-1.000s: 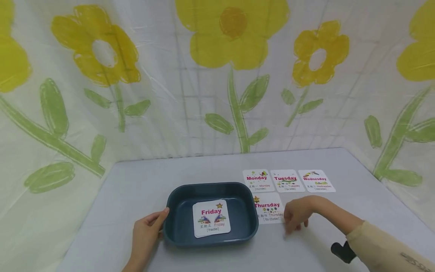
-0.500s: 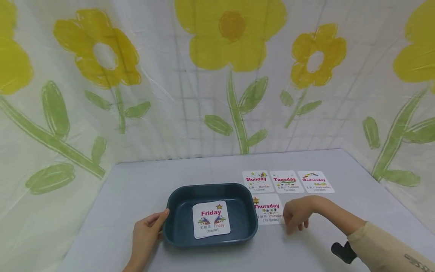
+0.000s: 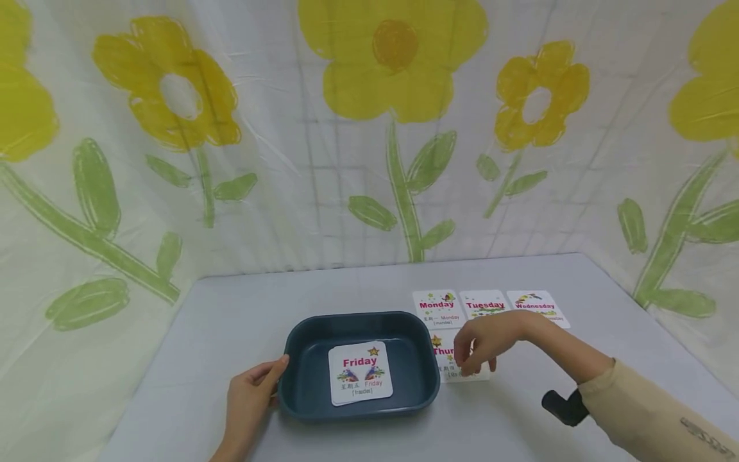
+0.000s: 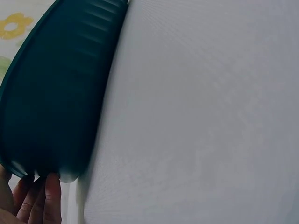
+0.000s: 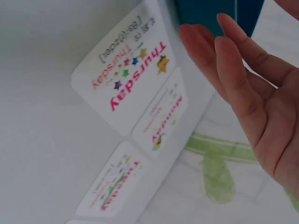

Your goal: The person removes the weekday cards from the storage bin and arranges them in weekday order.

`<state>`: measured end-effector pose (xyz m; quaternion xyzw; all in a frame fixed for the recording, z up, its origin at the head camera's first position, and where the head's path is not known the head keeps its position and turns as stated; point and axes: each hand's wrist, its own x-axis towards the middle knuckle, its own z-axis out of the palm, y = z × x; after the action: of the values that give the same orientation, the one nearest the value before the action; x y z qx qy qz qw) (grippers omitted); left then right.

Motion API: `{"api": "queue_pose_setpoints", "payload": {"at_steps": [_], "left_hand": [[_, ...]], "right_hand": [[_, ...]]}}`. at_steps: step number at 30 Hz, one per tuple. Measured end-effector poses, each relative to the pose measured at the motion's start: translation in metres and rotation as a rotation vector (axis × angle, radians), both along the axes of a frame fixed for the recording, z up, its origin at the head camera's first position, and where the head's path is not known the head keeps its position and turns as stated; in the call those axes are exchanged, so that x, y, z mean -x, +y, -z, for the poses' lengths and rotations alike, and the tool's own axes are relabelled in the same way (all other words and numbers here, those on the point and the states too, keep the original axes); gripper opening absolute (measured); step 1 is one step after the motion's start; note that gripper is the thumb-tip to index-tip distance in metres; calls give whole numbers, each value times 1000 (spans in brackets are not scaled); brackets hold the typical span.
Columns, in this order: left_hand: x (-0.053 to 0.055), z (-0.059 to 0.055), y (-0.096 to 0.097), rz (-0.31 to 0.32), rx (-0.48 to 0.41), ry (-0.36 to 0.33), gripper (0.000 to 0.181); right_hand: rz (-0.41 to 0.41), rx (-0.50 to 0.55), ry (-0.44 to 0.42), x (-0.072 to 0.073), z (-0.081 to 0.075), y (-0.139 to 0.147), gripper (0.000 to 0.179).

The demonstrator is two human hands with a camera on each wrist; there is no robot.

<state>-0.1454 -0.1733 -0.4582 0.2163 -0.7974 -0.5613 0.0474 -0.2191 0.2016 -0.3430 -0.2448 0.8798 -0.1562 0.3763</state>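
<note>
Friday card (image 3: 360,372), tray (image 3: 411,378) around it; right hand (image 3: 487,340) above Thursday card (image 5: 125,72)

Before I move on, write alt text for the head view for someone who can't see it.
The left hand grips the left end of a dark tub with a Friday card inside; the right hand hangs over a Thursday card. The Monday card, Tuesday card and Wednesday card line up farther back on a pale table before a flowered backdrop.

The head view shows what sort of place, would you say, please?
Probably a staged tabletop learning corner: a flower-printed backdrop stands behind a pale table bearing weekday cards and a dark tray.
</note>
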Motion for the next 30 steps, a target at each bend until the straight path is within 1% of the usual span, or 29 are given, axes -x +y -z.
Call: {"api": "queue_pose_setpoints", "payload": {"at_steps": [4, 7, 12, 14, 17, 22, 27, 30], "left_hand": [[1, 1, 0, -3, -4, -5, 57], [1, 1, 0, -2, -3, 2, 57], [1, 1, 0, -1, -14, 10, 57], [1, 1, 0, -3, -21, 12, 57], [0, 1, 0, -3, -21, 13, 59], [2, 2, 0, -15, -18, 14, 59], [0, 1, 1, -12, -14, 22, 64], [-1, 0, 1, -13, -10, 20, 66]], "right_hand": [[-78, 88, -33, 6, -12, -11, 11], [-130, 138, -42, 9, -19, -20, 15], [-209, 187, -10, 13, -22, -37, 20], [-240, 200, 8, 14, -22, -44, 22], [-259, 231, 19, 16, -20, -54, 27], [-260, 266, 59, 18, -16, -69, 34], [-262, 314, 101, 17, -3, -85, 39], [-281, 323, 132, 16, 7, -94, 43]]}}
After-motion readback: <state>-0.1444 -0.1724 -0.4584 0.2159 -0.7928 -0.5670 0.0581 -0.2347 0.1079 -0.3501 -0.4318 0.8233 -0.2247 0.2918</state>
